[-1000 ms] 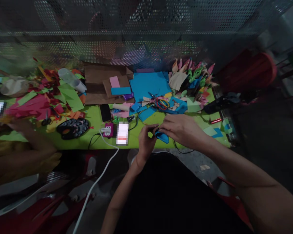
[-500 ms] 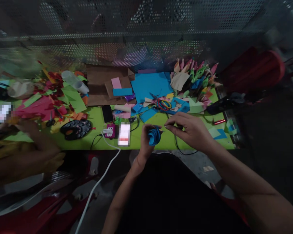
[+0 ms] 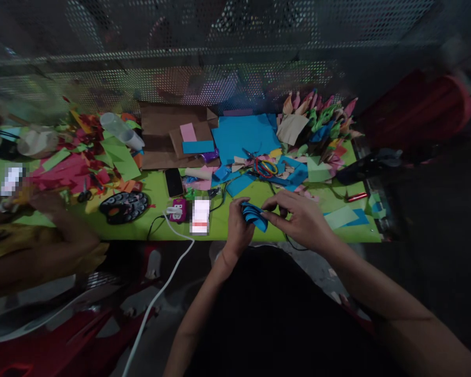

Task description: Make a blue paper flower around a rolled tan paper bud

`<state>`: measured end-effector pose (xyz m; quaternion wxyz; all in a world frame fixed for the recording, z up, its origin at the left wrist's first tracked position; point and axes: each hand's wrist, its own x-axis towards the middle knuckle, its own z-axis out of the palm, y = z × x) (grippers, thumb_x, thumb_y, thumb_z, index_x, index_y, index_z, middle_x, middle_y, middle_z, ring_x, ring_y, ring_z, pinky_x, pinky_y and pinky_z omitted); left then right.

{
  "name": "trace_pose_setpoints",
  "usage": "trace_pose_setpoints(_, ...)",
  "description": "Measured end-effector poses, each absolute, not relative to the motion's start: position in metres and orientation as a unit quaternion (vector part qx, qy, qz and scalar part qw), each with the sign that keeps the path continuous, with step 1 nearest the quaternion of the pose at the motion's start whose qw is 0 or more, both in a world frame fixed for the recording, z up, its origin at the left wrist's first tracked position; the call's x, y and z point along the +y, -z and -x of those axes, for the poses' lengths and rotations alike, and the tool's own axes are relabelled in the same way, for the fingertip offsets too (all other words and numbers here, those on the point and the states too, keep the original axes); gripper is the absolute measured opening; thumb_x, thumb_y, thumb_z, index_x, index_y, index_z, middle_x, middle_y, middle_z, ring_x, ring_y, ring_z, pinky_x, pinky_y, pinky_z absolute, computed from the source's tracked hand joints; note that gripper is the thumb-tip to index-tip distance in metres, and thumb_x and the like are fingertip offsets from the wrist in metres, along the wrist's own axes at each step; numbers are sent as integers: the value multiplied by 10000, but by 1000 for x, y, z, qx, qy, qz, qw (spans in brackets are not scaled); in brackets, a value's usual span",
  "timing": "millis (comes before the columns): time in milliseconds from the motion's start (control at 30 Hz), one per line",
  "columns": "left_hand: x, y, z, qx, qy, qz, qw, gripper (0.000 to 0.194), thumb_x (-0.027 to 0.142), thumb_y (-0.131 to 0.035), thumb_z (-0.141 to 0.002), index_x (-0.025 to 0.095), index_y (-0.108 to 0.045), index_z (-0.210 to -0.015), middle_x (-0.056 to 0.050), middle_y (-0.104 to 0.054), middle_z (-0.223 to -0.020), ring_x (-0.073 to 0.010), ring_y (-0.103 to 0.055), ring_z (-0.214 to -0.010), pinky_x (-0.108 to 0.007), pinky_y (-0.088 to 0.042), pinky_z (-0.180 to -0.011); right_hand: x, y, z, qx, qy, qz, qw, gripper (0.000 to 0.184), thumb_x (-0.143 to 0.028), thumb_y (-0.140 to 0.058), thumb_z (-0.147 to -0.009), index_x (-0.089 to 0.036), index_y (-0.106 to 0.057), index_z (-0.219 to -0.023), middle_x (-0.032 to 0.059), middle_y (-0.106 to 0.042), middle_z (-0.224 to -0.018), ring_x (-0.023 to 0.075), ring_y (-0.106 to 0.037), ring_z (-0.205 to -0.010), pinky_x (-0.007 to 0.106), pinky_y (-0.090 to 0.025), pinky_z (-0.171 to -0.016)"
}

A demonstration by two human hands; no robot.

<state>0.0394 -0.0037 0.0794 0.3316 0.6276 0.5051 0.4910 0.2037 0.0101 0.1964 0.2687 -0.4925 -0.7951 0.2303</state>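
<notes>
A blue paper flower (image 3: 255, 215) with curled, layered petals is held near the front edge of the green table (image 3: 157, 196). My left hand (image 3: 240, 226) is wrapped round its lower part, which the fingers hide. Its petals tilt over to the right. My right hand (image 3: 298, 217) pinches the petals' right edge between thumb and fingertips. Just beyond my hands lie blue paper scraps (image 3: 239, 184) and a tangle of coloured bands (image 3: 265, 167). A phone with a lit screen (image 3: 200, 215) lies left of my left hand.
Folded paper flowers (image 3: 322, 118) stand at the back right, beside blue sheets (image 3: 245, 137) and brown paper (image 3: 155, 136). A white cable (image 3: 160, 290) hangs over the front edge from a pink power adapter (image 3: 178, 209). Another person's arm (image 3: 55, 214) works at the left.
The blue flower has tipped from facing up to leaning right. My right hand, apart from it before, now touches its petals.
</notes>
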Motion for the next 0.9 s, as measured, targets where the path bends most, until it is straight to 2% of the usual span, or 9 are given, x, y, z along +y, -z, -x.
trace_pose_setpoints(100, 0, -81, -39, 491, -476, -662, 306, 499, -2, -553, -764, 248, -516, -1193, -87, -576, -1111, -230, -579, -1056, -392, -511, -918, 11, -197, -206, -795, -213, 503, 263, 125, -276, -588, -924, -207, -690, -904, 41, -724, -837, 156, -618, -687, 269, -411, -625)
trace_pose_setpoints(267, 4, -85, -40, 501, -456, -683, 273, 410, -15, -506, -810, 231, -554, -1135, -86, -591, -1073, -236, -573, -1053, -394, -500, -911, 13, -196, -209, -815, -148, 510, 231, 114, -265, -597, -925, -213, -698, -937, 42, -743, -855, 173, -649, -725, 286, -399, -647)
trace_pose_setpoints(367, 5, -87, -40, 495, -446, -696, 268, 376, -5, -503, -823, 215, -565, -1122, -90, -612, -1067, -238, -574, -1041, -386, -487, -897, 15, -194, -210, -833, -98, 501, 214, 127, -282, -600, -936, -206, -686, -883, 56, -742, -850, 188, -656, -759, 297, -375, -651)
trace_pose_setpoints(567, 5, -91, -39, 513, -390, -711, 279, 361, 11, -548, -808, 224, -594, -1095, -66, -675, -1031, -240, -597, -1011, -402, -431, -929, 19, -194, -211, -849, -56, 488, 196, 179, -240, -570, -943, -206, -674, -802, 46, -727, -773, 182, -630, -710, 310, -337, -638)
trace_pose_setpoints(800, 5, -92, -39, 501, -396, -710, 296, 385, -15, -523, -786, 243, -599, -1061, -48, -683, -1000, -237, -586, -997, -399, -416, -938, 17, -196, -211, -851, -86, 483, 188, 148, -241, -555, -957, -206, -691, -910, 60, -744, -855, 197, -651, -763, 311, -365, -664)
trace_pose_setpoints(900, 6, -91, -39, 483, -397, -722, 295, 374, -15, -516, -777, 237, -585, -1044, -44, -668, -971, -236, -578, -968, -392, -425, -923, 19, -198, -211, -842, -113, 486, 206, 158, -245, -574, -951, -208, -676, -1066, 74, -747, -969, 206, -665, -829, 309, -395, -693)
